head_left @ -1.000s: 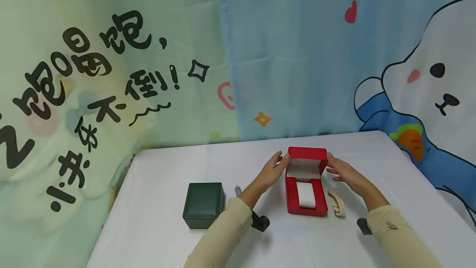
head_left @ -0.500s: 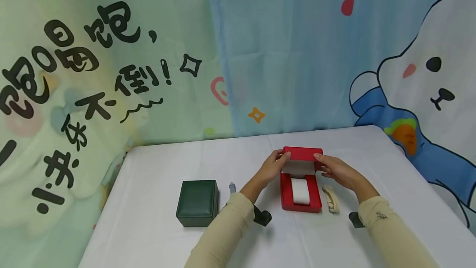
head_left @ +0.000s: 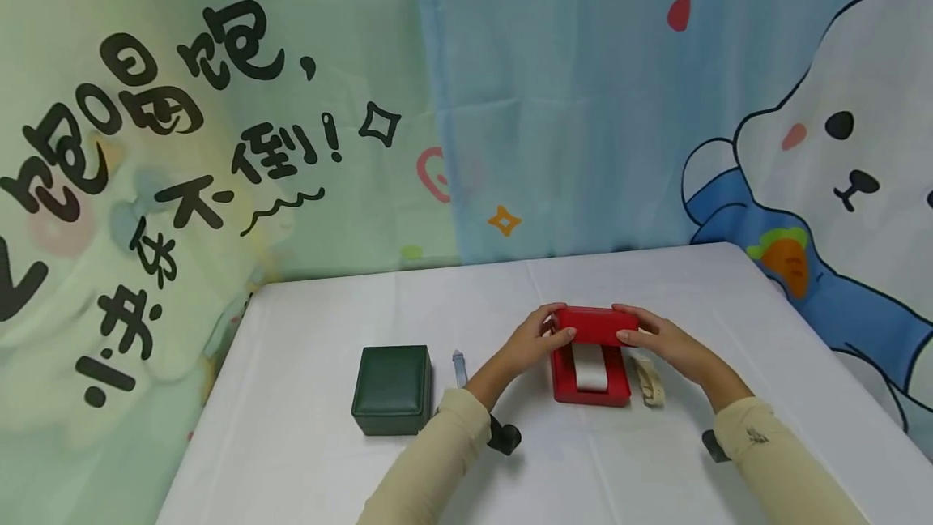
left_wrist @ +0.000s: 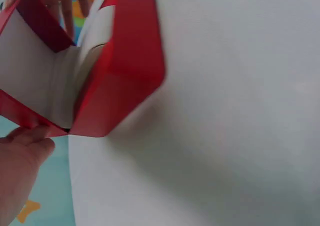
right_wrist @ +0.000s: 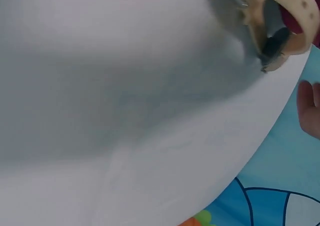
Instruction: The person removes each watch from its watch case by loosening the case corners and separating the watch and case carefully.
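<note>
A red watch box [head_left: 592, 397] sits on the table with its lid [head_left: 598, 324] half lowered. A white cushion [head_left: 589, 367] lies inside, partly hidden by the lid. My left hand [head_left: 535, 337] pinches the lid's left end, thumb in front; in the left wrist view, its fingers [left_wrist: 30, 136] touch the lid's red side. On the right end, my right hand [head_left: 659, 340] holds the lid with its thumb on the front. Close to the box's right side lies a watch with a beige strap [head_left: 647, 382], whose holed strap [right_wrist: 300, 3] shows in the right wrist view.
A closed dark green box [head_left: 394, 387] stands to the left on the white-covered table [head_left: 328, 322]. Beside it, a light blue strap end [head_left: 459, 367] shows, partly hidden by my left arm. A printed curtain [head_left: 554, 104] hangs behind the table.
Both hands have closed in on the red box's lid and taken hold of its ends. The lid has tipped forward from upright, now covering the back of the cushion.
</note>
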Motion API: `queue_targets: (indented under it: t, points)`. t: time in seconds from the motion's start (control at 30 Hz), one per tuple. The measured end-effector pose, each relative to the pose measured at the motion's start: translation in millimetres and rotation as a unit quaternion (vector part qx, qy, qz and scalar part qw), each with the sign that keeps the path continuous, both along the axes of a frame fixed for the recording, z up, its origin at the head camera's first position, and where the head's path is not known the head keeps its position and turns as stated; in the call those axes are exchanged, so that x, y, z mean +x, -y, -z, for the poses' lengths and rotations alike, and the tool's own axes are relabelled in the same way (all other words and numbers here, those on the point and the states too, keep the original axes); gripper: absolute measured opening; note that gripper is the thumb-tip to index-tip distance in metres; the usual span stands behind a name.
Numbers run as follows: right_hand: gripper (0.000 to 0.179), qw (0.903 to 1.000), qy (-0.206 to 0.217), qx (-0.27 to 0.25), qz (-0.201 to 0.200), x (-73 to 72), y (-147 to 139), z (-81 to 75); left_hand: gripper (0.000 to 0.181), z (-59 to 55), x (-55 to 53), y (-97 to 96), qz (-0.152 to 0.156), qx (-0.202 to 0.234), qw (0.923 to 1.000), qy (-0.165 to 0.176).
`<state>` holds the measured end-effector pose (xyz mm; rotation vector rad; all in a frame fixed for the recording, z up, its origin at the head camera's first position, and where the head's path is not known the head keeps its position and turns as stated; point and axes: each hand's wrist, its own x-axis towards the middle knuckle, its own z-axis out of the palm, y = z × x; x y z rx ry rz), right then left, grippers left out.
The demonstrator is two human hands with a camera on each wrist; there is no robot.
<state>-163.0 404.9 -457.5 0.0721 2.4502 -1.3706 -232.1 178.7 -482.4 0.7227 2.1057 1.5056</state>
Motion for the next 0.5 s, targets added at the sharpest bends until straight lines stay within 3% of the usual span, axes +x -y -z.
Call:
queue_targets:
  t: [0.17,0.37,0.5]
  points:
    - [0.087,0.9974,-0.028,0.065,-0.002,12.3,-4,11.8,0.057,13.1,13.9,-1.1,0.002,-0.07,0.9962,-0.05]
    - [0.097,0.9864,-0.086,0.14,-0.015,17.6,-8,19.2,0.063,19.6,25.2,-5.4,0.0,-0.148,0.9772,-0.153]
    - [0.095,0.9823,-0.107,0.151,-0.028,10.6,-8,16.4,0.065,18.1,23.5,-12.0,-0.021,-0.179,0.9665,-0.183]
